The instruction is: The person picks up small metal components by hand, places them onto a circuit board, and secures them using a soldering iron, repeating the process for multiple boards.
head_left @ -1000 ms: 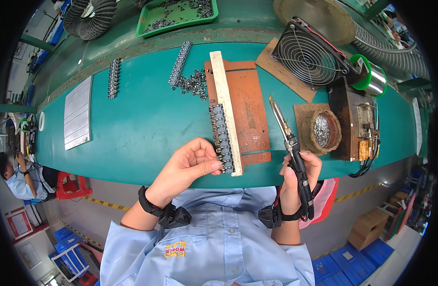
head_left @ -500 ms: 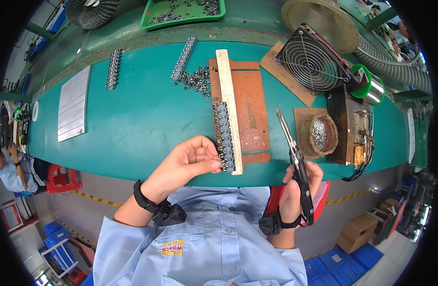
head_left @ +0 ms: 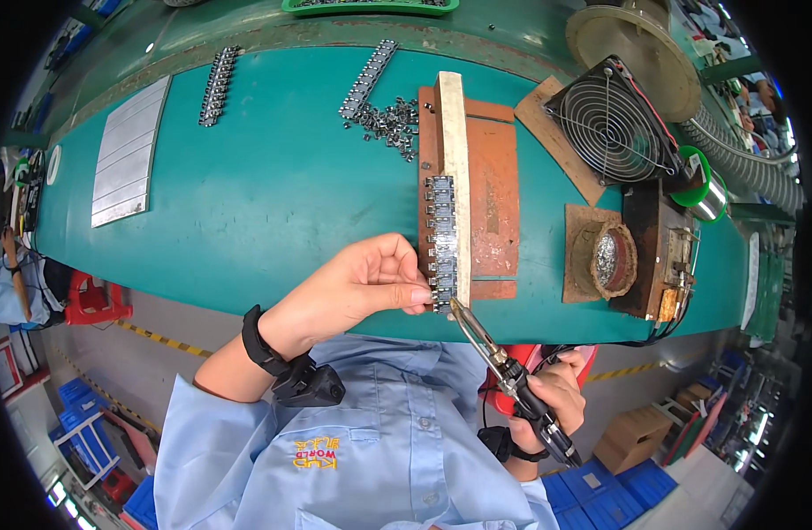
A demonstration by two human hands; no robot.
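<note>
A narrow strip of small black components (head_left: pixel 441 231) lies lengthwise against a pale bar (head_left: pixel 455 132) on a reddish-brown board (head_left: pixel 494 199). My left hand (head_left: pixel 377 281) pinches the strip's near end between thumb and fingers. In my right hand (head_left: pixel 558 397) is a soldering iron (head_left: pixel 505 367), its fingers wrapped round the black handle. The iron's tip points up and left and meets the strip's near end, close to my left fingertips. Whether it touches a component or the bar's edge is too small to tell.
Loose small parts (head_left: pixel 393 128) lie left of the board, by two more strips (head_left: pixel 368 79) (head_left: pixel 218 87). A grooved metal plate (head_left: pixel 132 150) is far left. To the right stand a fan (head_left: pixel 611 124), a solder spool (head_left: pixel 711 190) and a round pot (head_left: pixel 614 261).
My right hand has swung the soldering iron left and down, from upright beside the board to the strip's near end. My left hand keeps its pinch. The whole view has shifted slightly.
</note>
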